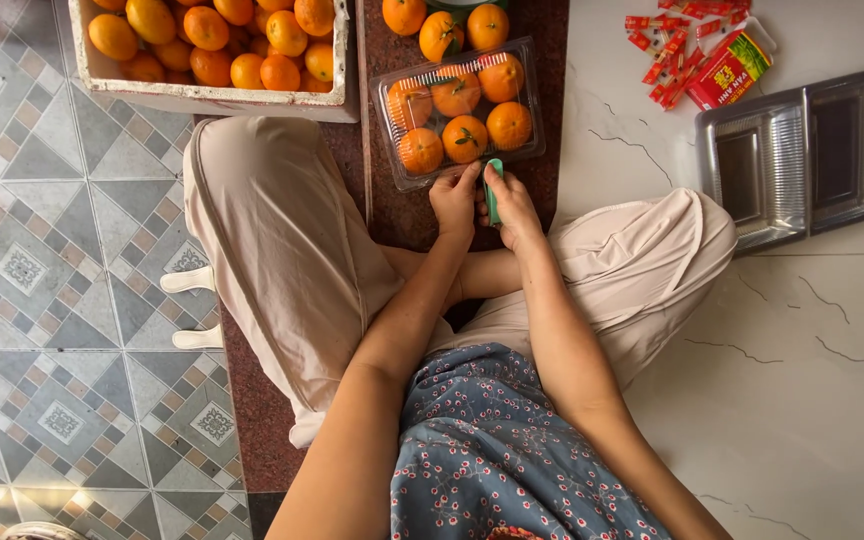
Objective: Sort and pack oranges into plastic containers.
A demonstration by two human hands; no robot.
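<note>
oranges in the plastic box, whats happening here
A person sits on the floor with both hands at the near edge of a clear plastic clamshell box filled with oranges. The left hand presses on the edge, and the right hand holds a small green tool against it. A white crate of more oranges stands nearby.

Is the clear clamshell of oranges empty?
No: the clear clamshell holds six oranges, and both hands, left hand and right hand with a green tool, are at its near edge.

Bare marble floor (812, 380) right, white crate (214, 98) perhaps blocking left
</note>
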